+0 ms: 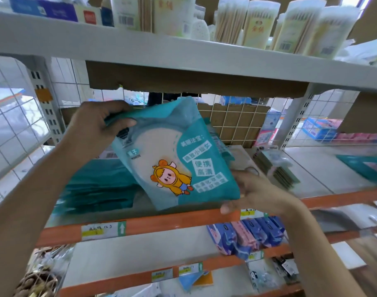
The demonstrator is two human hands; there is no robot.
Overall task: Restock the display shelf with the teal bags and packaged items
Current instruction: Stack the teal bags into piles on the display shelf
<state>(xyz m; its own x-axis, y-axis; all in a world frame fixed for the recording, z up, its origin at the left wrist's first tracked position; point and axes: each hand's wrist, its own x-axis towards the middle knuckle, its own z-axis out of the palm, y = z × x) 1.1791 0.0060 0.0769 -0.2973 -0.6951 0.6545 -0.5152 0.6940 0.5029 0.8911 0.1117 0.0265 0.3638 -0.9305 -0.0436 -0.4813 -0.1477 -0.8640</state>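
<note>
A teal bag [172,155] with a cartoon figure in a yellow hood is held tilted above the middle shelf [183,221]. My left hand [97,127] grips its top left corner, thumb on the front. My right hand [254,191] holds its bottom right corner, fingers curled under the edge. More teal bags [97,189] lie stacked flat on the shelf at the left, below the held bag. Behind the held bag, other teal packets lean and are mostly hidden.
Flat packaged items [277,168] lie on the same shelf to the right, and another teal packet [367,166] at the far right. Cotton swab tubs [258,24] stand on the upper shelf. Blue and pink packs [247,236] sit on the lower shelf. A wire grid backs the shelf.
</note>
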